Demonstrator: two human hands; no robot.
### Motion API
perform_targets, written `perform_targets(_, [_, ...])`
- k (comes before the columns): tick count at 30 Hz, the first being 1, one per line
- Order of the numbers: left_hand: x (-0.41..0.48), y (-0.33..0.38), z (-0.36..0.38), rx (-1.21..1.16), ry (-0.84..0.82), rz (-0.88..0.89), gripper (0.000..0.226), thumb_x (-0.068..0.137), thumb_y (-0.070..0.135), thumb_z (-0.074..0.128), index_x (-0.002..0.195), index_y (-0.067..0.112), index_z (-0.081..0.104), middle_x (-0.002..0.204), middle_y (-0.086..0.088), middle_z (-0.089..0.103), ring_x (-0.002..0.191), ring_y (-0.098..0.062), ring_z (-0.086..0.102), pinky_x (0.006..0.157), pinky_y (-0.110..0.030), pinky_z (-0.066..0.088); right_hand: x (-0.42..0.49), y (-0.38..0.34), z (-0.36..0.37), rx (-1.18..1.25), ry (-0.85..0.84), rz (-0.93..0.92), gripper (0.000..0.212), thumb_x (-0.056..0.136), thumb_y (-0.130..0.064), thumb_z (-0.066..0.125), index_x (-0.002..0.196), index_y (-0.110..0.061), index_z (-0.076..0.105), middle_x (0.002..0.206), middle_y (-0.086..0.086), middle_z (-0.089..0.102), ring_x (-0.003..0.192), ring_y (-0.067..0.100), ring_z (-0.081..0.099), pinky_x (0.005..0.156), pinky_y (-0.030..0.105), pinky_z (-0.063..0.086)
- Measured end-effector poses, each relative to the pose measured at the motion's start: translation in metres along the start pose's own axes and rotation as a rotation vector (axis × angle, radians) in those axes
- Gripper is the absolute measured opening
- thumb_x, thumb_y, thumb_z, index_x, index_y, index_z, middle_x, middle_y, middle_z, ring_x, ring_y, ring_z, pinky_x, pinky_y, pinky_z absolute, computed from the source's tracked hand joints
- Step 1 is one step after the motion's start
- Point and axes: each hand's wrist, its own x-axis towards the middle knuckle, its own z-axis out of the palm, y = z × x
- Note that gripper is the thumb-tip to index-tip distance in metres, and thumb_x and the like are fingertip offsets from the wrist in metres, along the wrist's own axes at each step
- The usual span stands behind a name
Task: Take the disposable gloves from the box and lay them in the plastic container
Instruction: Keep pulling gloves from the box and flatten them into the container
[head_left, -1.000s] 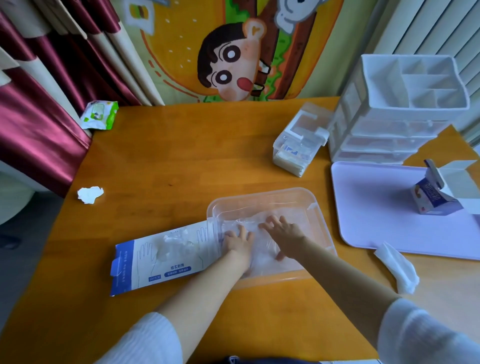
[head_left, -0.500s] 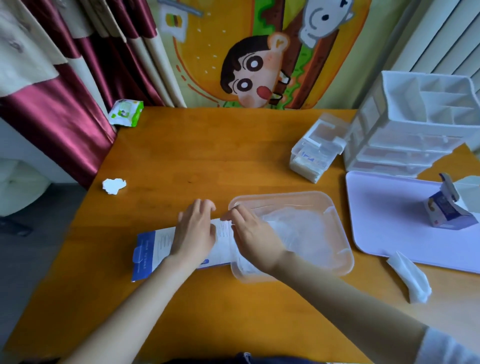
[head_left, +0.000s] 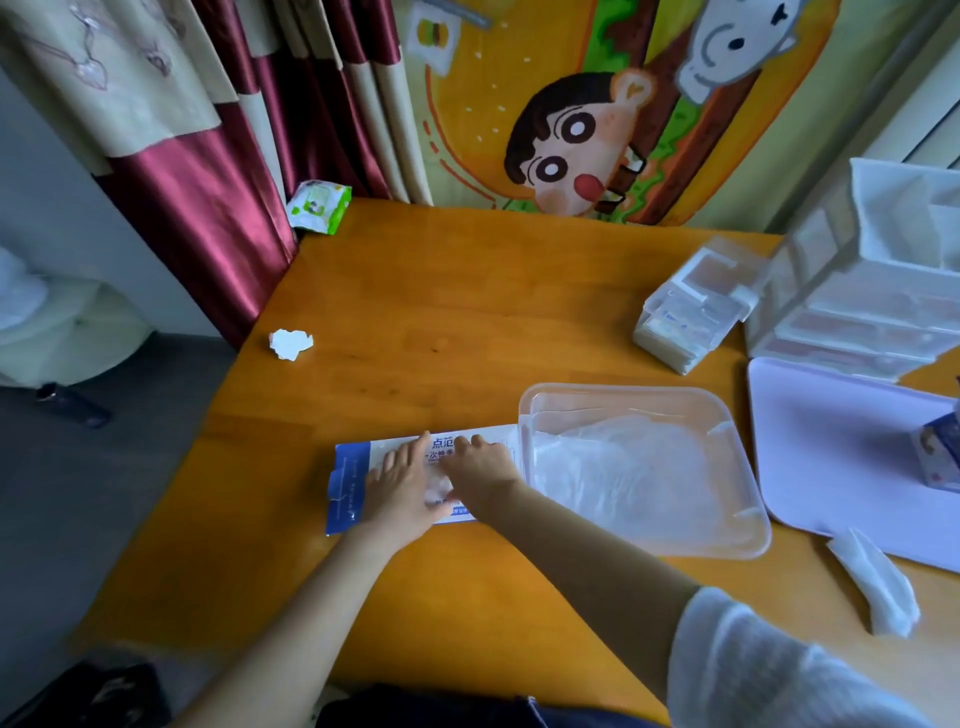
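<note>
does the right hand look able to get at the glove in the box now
Probably yes: the right hand is over the box, right at the pale glove film showing between the hands. The left hand lies flat on the box beside it, not covering it.

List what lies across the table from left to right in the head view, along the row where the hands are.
Crumpled paper scrap → glove box, with the left hand and then the right hand on it → plastic container → purple tray.
</note>
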Motion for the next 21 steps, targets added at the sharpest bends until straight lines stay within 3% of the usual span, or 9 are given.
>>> perform_targets(9, [0.002, -0.005, 0.004, -0.003, 0.018, -0.016, 0.098, 0.084, 0.046, 0.066, 0.153, 0.021, 0.001, 0.158, 0.000, 0.015, 0.143, -0.021, 0.019, 0.113, -0.038, 0.022, -0.003, 0.005, -0.010, -0.067, 0.146, -0.005, 0.020, 0.095, -0.003, 0.047, 0.109, -0.004, 0.061, 0.114, 0.012, 0.054, 0.105, 0.029, 0.055, 0.066, 0.032, 0.034])
perform_targets(12, [-0.001, -0.005, 0.005, 0.009, 0.027, -0.012, 0.097, 0.084, 0.047, 0.066, 0.153, 0.021, 0.002, 0.157, 0.000, 0.016, 0.142, -0.020, 0.019, 0.112, -0.038, 0.022, -0.002, 0.014, -0.018, -0.067, 0.163, -0.045, 0.024, 0.093, 0.001, 0.046, 0.113, -0.004, 0.057, 0.118, 0.012, 0.051, 0.106, 0.028, 0.054, 0.064, 0.031, 0.037])
perform_targets(15, [-0.003, -0.006, 0.005, -0.026, 0.053, 0.016, 0.095, 0.085, 0.045, 0.065, 0.152, 0.021, 0.001, 0.156, 0.000, 0.017, 0.142, -0.020, 0.019, 0.113, -0.039, 0.020, 0.000, 0.011, -0.014, 0.065, 0.150, -0.202, 0.039, 0.091, 0.005, 0.045, 0.128, -0.006, 0.049, 0.127, 0.010, 0.048, 0.115, 0.027, 0.051, 0.076, 0.033, 0.043])
perform_targets(17, [-0.005, -0.006, 0.005, -0.066, 0.062, 0.029, 0.095, 0.086, 0.044, 0.064, 0.153, 0.022, 0.001, 0.157, 0.001, 0.015, 0.143, -0.020, 0.016, 0.113, -0.038, 0.019, 0.002, 0.001, -0.002, 0.118, 0.101, -0.204, 0.043, 0.092, 0.002, 0.048, 0.133, -0.005, 0.043, 0.127, 0.010, 0.051, 0.115, 0.026, 0.052, 0.082, 0.036, 0.046])
perform_targets(21, [-0.009, -0.006, 0.006, -0.107, 0.089, -0.017, 0.100, 0.083, 0.045, 0.067, 0.152, 0.023, -0.002, 0.160, -0.002, 0.004, 0.146, -0.023, 0.006, 0.114, -0.041, 0.017, 0.006, -0.008, 0.010, 0.151, 0.069, -0.080, 0.022, 0.096, -0.011, 0.050, 0.117, -0.008, 0.056, 0.117, 0.011, 0.057, 0.108, 0.027, 0.056, 0.076, 0.034, 0.044])
